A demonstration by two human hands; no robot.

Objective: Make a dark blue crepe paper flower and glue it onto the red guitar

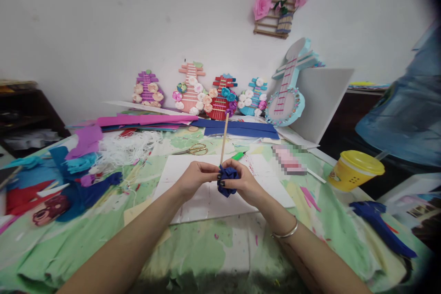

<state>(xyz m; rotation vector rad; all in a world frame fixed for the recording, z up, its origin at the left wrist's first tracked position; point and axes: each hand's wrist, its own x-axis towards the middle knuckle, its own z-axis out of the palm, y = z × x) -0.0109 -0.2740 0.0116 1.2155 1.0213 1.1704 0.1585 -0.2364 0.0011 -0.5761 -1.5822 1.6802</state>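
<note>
A dark blue crumpled paper flower [227, 181] is held above a white board [193, 204] in the middle of the table. A thin wooden stick [225, 140] rises from it, its top tilted slightly right. My left hand [197, 178] pinches the flower's left edge near the foot of the stick. Wrapped round the flower's right side are the fingers of my right hand [244, 183]. Behind my hands lie gold-handled scissors [197, 149] and a green marker [238, 155].
Paper scraps [82, 142] and white string [127, 147] lie at the left. Blue paper strips [241, 129] and decorated instrument shapes [222, 98] are at the back. At the right are a yellow tub [351, 172] and a blue-handled tool [386, 232].
</note>
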